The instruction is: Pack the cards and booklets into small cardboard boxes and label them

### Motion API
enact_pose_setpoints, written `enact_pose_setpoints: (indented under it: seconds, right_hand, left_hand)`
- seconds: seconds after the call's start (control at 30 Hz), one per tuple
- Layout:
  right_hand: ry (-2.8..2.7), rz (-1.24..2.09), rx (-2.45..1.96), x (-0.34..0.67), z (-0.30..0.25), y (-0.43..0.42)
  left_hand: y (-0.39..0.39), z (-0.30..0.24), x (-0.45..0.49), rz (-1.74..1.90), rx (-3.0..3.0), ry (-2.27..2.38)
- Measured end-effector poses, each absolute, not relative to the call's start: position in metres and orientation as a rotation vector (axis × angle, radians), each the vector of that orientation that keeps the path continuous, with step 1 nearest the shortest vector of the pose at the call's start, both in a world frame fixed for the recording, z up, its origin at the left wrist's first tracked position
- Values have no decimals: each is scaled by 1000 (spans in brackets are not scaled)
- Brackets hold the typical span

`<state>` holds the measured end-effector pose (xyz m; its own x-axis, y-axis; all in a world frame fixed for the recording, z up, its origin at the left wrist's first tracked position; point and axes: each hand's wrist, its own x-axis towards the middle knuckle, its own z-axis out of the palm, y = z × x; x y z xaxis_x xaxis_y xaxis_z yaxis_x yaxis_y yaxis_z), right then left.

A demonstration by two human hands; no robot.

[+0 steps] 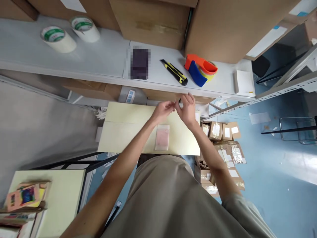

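My left hand (163, 110) and my right hand (187, 109) meet fingertip to fingertip above the far edge of a pale yellow table (119, 132), just below the grey shelf (99, 62). Both pinch something small and thin that I cannot make out. A pink packet in a clear sleeve (162, 137) lies flat on the table beneath my left wrist, touched by neither hand.
On the shelf lie a yellow-black utility knife (174, 71), an orange and blue tape dispenser (200, 68), two tape rolls (58, 38), a dark blurred item (140, 63) and a white pad (243, 82). Small brown parcels (223, 145) are piled at the right. Another table (61, 191) at lower left carries booklets (24, 196).
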<state>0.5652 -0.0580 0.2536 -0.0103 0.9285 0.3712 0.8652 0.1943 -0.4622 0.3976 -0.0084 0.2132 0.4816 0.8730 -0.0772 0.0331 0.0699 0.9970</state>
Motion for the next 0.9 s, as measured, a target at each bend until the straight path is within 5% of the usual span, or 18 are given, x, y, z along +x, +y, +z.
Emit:
enact_pose_setpoints:
  seconds: [0.2, 0.47, 0.7, 0.9]
  right_hand:
    - [-1911, 33, -1736, 562, 310, 29]
    - [-1929, 48, -1954, 561, 281, 86]
    - [-1916, 52, -1799, 552, 255, -5]
    - [-1867, 369, -1808, 525, 180, -141]
  left_hand:
    - [52, 277, 404, 1046, 1505, 1022]
    - [50, 296, 380, 1020, 1488, 1106]
    - [-10, 207, 343, 860, 1239, 1218]
    - [-98, 100, 301, 604, 950, 1414]
